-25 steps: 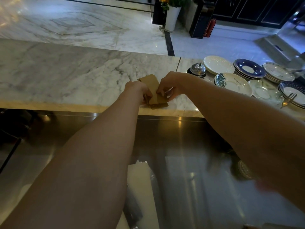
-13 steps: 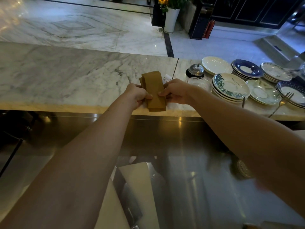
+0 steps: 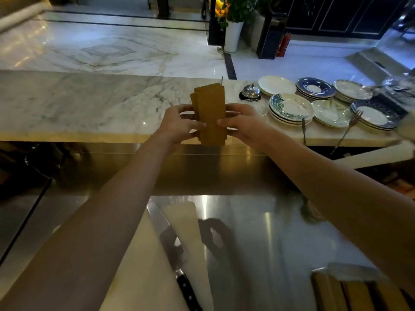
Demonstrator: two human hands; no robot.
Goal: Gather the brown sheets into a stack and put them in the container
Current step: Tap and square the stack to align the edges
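Fingers [image 3: 197, 125] of the left hand [image 3: 177, 124] and right hand [image 3: 244, 123] clamp the brown sheets [image 3: 211, 113] from both sides, upright above the marble desk [image 3: 89, 104]. Edges look staggered, so squaring them with gentle taps probably helps before moving to the container [image 3: 350, 288] at lower right.

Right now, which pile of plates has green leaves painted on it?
The pile of plates closest to the right hand, just past the silver bell. Its rim shows green leaves; the others look plain white or dark blue.
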